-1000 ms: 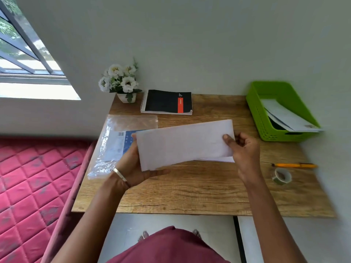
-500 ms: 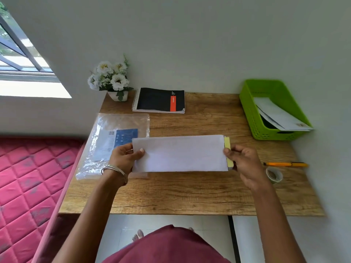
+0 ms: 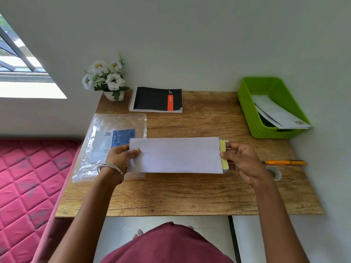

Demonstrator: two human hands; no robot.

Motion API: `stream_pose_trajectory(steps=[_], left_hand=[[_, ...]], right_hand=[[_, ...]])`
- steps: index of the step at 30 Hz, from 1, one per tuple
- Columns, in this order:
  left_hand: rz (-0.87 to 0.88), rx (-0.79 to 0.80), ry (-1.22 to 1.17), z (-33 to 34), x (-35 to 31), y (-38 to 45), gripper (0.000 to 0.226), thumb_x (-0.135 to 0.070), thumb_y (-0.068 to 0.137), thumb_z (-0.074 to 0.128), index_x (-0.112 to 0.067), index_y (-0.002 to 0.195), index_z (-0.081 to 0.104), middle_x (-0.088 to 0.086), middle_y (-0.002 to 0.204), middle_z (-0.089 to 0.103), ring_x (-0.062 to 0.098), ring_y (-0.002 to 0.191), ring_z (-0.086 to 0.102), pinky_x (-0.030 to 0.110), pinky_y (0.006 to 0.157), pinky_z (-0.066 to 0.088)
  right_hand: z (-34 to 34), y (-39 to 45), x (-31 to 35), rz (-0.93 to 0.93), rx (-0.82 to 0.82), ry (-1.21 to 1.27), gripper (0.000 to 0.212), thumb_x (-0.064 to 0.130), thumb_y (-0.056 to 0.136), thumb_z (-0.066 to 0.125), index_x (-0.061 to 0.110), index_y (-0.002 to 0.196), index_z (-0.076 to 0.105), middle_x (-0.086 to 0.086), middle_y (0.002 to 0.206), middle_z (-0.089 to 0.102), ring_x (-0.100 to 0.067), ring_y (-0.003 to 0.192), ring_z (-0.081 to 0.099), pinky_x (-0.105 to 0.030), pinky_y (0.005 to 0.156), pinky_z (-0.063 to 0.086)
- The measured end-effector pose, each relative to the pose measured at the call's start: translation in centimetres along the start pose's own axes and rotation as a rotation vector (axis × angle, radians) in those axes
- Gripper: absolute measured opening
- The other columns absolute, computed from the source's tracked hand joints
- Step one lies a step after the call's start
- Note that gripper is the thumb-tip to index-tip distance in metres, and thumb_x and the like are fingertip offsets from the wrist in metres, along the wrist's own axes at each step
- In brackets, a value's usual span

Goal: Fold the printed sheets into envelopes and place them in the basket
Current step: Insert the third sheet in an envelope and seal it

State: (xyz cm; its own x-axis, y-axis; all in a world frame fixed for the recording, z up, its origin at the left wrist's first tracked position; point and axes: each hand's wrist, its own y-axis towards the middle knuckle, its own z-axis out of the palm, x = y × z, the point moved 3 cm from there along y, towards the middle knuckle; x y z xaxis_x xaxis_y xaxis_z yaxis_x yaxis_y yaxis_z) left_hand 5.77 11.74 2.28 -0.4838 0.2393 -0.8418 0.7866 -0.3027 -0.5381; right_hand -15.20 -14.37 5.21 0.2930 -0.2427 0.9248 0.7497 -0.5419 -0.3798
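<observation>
A long white envelope [image 3: 176, 155] is held level just above the wooden desk [image 3: 190, 194], its yellow flap strip [image 3: 223, 156] showing at the right end. My left hand [image 3: 121, 156] grips the envelope's left end, thumb on top. My right hand [image 3: 243, 160] pinches the right end at the yellow strip. The green basket [image 3: 248, 111] stands at the desk's far right corner with white envelopes [image 3: 277, 114] leaning inside it.
A clear plastic packet [image 3: 106, 145] with a blue label lies at the desk's left. A black spiral notebook [image 3: 157, 99] and a pot of white flowers [image 3: 106, 76] sit at the back. An orange pen [image 3: 284, 162] and a tape roll [image 3: 275, 172] lie right. A pink mattress [image 3: 28, 177] is left.
The envelope went from tilted and raised to level and lower over the desk. The yellow flap strip came into view at its right end, pinched by my right hand.
</observation>
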Motion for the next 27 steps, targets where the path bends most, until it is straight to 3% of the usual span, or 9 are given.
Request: stream_pose_trajectory(steps=[2,4,6,9,11,13,16,19,27], left_hand=[[0.017,-0.058,0.050,-0.1,0.2,0.6,0.009,-0.011,0.083,0.067,-0.010,0.091,0.066,0.019,0.104,0.065,0.034,0.085,0.063,0.053,0.081,0.053],[0.098,-0.141,0.250,0.2,0.0,0.8,0.038,-0.021,0.081,0.070,-0.011,0.116,0.057,0.017,0.116,0.060,0.033,0.094,0.059,0.046,0.082,0.051],[0.276,-0.217,0.608,1.1,-0.6,0.3,0.073,-0.036,0.076,0.072,-0.014,0.137,0.038,0.017,0.131,0.048,0.034,0.111,0.051,0.047,0.090,0.046],[0.563,-0.178,1.035,3.5,-1.1,-1.1,0.118,-0.055,0.065,0.073,-0.019,0.148,-0.003,0.011,0.155,0.004,0.031,0.141,0.008,0.051,0.112,0.012],[0.730,-0.093,1.254,5.6,-1.0,-2.1,0.136,-0.070,0.058,0.068,-0.024,0.140,-0.030,0.003,0.151,-0.030,0.025,0.138,-0.026,0.049,0.108,-0.019],[0.884,0.032,1.404,7.6,-0.7,-2.8,0.138,-0.078,0.056,0.061,-0.025,0.134,-0.039,0.004,0.146,-0.040,0.025,0.133,-0.038,0.052,0.103,-0.029],[0.895,0.251,1.481,9.8,-0.2,-2.9,0.135,-0.077,0.060,0.060,-0.025,0.129,-0.044,0.002,0.148,-0.036,0.022,0.133,-0.038,0.057,0.104,-0.026],[0.871,0.342,1.477,11.1,-0.3,-2.6,0.133,-0.075,0.060,0.061,-0.029,0.126,-0.045,0.002,0.155,-0.019,0.020,0.138,-0.028,0.059,0.103,-0.026],[1.052,0.211,1.569,11.7,-0.8,-2.8,0.126,-0.069,0.058,0.067,-0.022,0.146,-0.009,0.010,0.139,0.029,0.031,0.134,0.022,0.063,0.099,-0.027]], right_hand=[[0.2,0.1,0.0,0.013,0.004,0.052,0.018,-0.005,0.085,0.061,0.005,0.099,0.066,-0.011,0.083,0.075,-0.020,0.067,0.071,-0.033,0.052,0.058],[0.4,0.3,0.0,0.016,-0.006,0.101,0.018,-0.003,0.083,0.064,0.002,0.100,0.067,-0.012,0.084,0.074,-0.021,0.066,0.070,-0.032,0.052,0.058],[0.8,0.4,-0.2,0.016,-0.022,0.125,0.018,-0.003,0.082,0.065,0.001,0.099,0.067,-0.013,0.083,0.074,-0.021,0.065,0.070,-0.031,0.050,0.057],[1.2,0.5,-0.3,0.012,-0.038,0.154,0.017,-0.001,0.083,0.065,0.001,0.100,0.067,-0.014,0.085,0.074,-0.021,0.066,0.070,-0.030,0.048,0.056],[1.5,0.6,-0.2,0.008,-0.041,0.159,0.016,0.001,0.084,0.064,0.002,0.100,0.068,-0.013,0.085,0.074,-0.019,0.067,0.070,-0.028,0.048,0.055],[1.7,0.6,0.0,0.001,-0.039,0.153,0.015,0.001,0.085,0.063,0.004,0.099,0.068,-0.010,0.083,0.074,-0.017,0.067,0.070,-0.027,0.048,0.054],[2.1,0.6,0.3,-0.025,-0.006,0.121,0.014,-0.001,0.086,0.061,0.005,0.096,0.068,-0.008,0.080,0.074,-0.017,0.066,0.069,-0.028,0.048,0.054],[2.4,0.5,0.6,-0.045,0.024,0.095,0.014,-0.002,0.085,0.061,0.006,0.095,0.068,-0.008,0.079,0.073,-0.017,0.067,0.069,-0.031,0.052,0.057],[2.7,0.3,0.7,-0.061,0.071,-0.002,0.020,0.003,0.082,0.068,0.007,0.101,0.068,-0.013,0.092,0.073,-0.022,0.076,0.070,-0.032,0.055,0.057]])
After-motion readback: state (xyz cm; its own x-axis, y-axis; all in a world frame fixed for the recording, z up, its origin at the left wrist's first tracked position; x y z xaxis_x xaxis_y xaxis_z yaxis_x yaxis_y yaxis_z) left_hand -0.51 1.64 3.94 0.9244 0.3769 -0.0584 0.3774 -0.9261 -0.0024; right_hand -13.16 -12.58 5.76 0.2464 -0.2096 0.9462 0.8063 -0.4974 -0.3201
